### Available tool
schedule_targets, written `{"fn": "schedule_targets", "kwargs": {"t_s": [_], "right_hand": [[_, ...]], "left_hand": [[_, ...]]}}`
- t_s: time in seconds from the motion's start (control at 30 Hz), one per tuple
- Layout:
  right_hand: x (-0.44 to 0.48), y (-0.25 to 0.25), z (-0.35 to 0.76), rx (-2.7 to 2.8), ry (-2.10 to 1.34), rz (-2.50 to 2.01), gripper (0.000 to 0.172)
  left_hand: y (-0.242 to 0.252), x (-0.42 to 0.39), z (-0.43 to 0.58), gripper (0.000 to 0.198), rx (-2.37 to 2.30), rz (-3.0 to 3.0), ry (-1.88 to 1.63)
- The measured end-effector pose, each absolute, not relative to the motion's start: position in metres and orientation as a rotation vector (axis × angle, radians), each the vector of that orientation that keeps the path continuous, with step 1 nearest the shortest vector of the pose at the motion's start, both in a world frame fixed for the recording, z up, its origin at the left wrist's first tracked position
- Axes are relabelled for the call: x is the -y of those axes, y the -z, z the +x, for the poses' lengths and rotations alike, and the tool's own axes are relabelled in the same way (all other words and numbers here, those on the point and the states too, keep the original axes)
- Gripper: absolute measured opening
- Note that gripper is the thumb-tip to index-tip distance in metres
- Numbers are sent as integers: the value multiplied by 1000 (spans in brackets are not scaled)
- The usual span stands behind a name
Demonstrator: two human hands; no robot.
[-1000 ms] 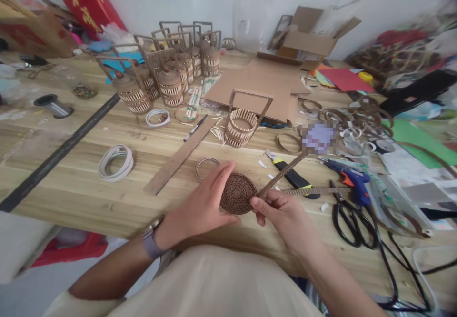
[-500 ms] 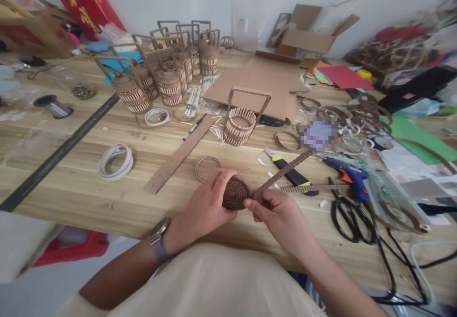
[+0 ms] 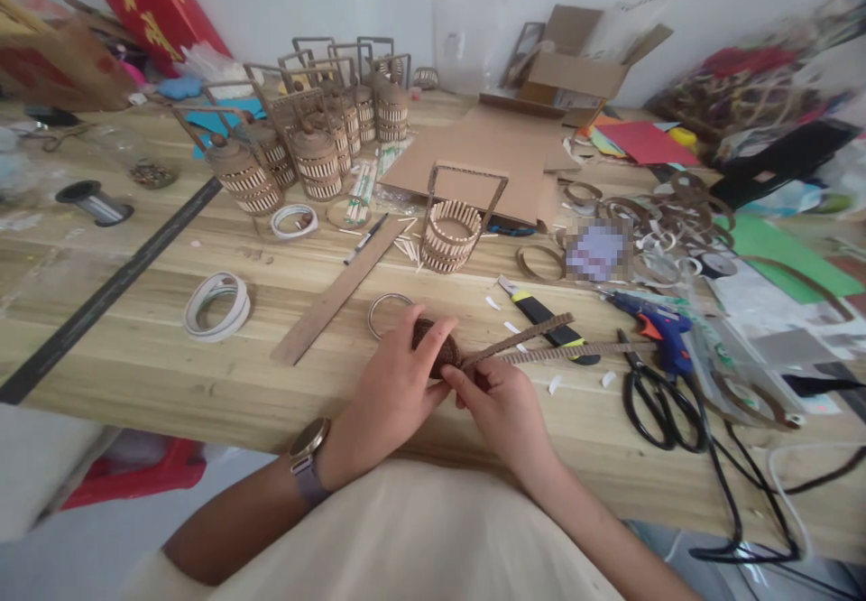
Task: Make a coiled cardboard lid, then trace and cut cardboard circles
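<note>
My left hand [image 3: 392, 393] is wrapped round a brown coiled cardboard disc [image 3: 439, 348], which is mostly hidden by the fingers. My right hand [image 3: 504, 411] pinches the loose corrugated cardboard strip [image 3: 520, 339] where it meets the coil; the strip's free end points up and to the right over the wooden table [image 3: 149, 357]. Both hands sit near the table's front edge, touching each other at the coil. A watch is on my left wrist.
A metal ring [image 3: 385, 305] and a wooden ruler [image 3: 338, 294] lie just beyond my left hand. A small slatted basket [image 3: 450, 231], a utility knife [image 3: 548, 317], a blue glue gun [image 3: 653, 326], scissors [image 3: 659, 402] and tape rolls [image 3: 216, 305] surround the hands. Several finished baskets [image 3: 304, 145] stand behind.
The coil has turned from lying flat and fully visible to being closed inside my left hand. The strip's free end has dropped lower, and both hands have drawn closer together.
</note>
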State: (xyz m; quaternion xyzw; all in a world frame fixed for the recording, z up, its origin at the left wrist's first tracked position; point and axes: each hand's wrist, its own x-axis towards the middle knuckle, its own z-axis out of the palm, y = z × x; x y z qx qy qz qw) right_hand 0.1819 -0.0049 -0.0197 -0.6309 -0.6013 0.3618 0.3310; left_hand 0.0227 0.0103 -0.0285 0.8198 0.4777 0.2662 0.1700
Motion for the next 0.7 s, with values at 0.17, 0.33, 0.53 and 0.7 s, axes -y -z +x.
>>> {"fn": "schedule_targets", "kwargs": {"t_s": [0.17,0.33,0.53,0.7], "right_hand": [[7,28,180,1650,-921,-1634,36],[4,26,175,1872,-1018,-1450,26],[-26,22,175,2331,-765,-1257,7],[-59,35,155,2536,-446,-1236,19]], "left_hand": [[26,-7,18,66,-1371,2346,-747],[30,-3,2,61,-1348,2137,-892],[25,3,-31,51,-1472,1848,-932],[18,3,-44,51,-1513,1774,-792]]}}
